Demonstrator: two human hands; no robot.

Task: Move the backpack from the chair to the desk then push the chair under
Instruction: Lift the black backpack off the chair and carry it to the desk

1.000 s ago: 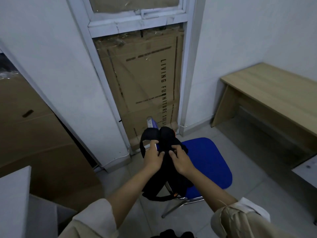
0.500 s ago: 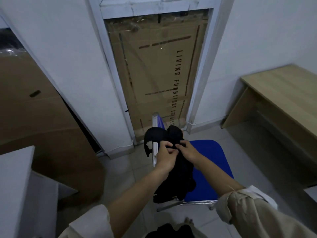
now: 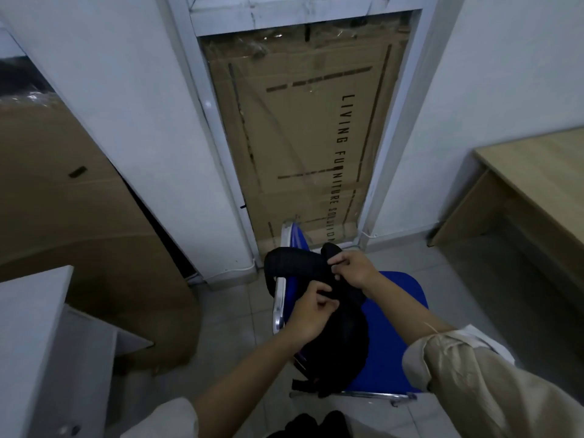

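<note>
A black backpack [image 3: 343, 339] hangs against the backrest of a blue chair [image 3: 399, 314] with a chrome frame, low in the middle of the view. One padded strap [image 3: 294, 263] arches over the backrest's top. My left hand [image 3: 311, 312] is closed on the fabric near the bag's top. My right hand [image 3: 352, 268] pinches the top of the bag just above it. The wooden desk [image 3: 537, 172] stands at the right edge, well apart from the chair.
A tall cardboard box [image 3: 303, 143] fills the doorway behind the chair. More big cartons [image 3: 72, 222] lean at the left. A grey cabinet [image 3: 34, 343] stands at the lower left. Tiled floor [image 3: 493, 289] lies between chair and desk.
I have come closer to the chair, and the view has swung left. Both hands have shifted their hold on the bag's top; the right hand now sits higher than the left.
</note>
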